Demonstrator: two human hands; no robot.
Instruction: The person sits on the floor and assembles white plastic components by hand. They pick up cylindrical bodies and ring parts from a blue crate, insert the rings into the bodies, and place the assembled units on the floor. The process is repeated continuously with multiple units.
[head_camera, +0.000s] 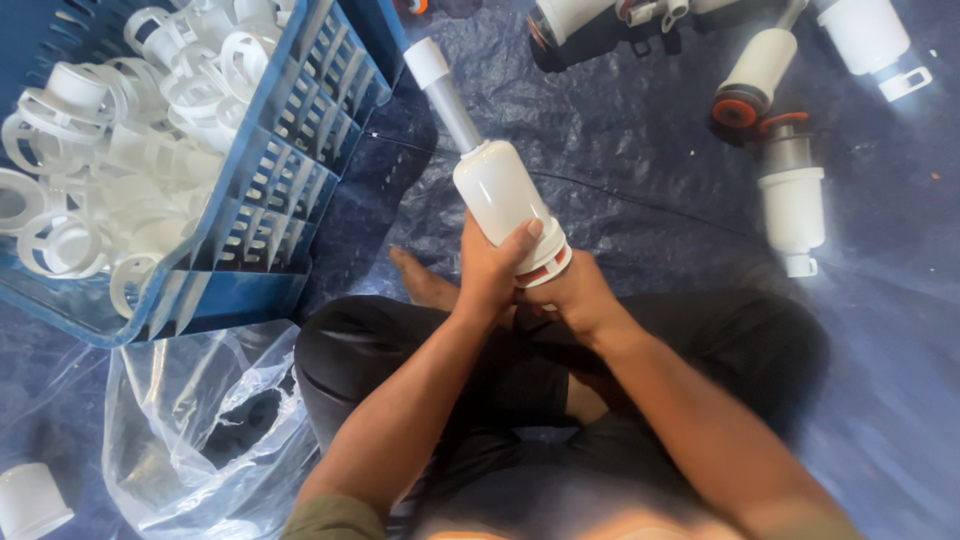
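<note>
The white plastic valve body (500, 195) is held upright-tilted over the person's lap, near the middle of the blue tarpaulin (640, 200) that carries everything here. A grey stem (455, 115) rises from its upper end toward the crate corner and ends in a white cap (427, 62). At its lower end a red seal ring (545, 268) shows under a white collar.

The left hand (492, 270) is clamped round the lower body, thumb across the front. The right hand (575, 295) is closed against the base, just under the collar; what its fingers grip is hidden.

Judgement: the step appears to be seating or turning a part at the base. It is best done with the left hand holding the body steady and the right working square to the axis, so that the seal ring is not pinched or cocked.

A blue slotted crate (290, 190) of white ring parts (100, 150) stands at the tarpaulin's far-left side. A clear plastic bag (200, 420) lies beside the left knee. Similar valve units (790, 195) lie toward the far-right corner, well apart from the hands. A small white cap (30, 500) sits at the near-left corner.
</note>
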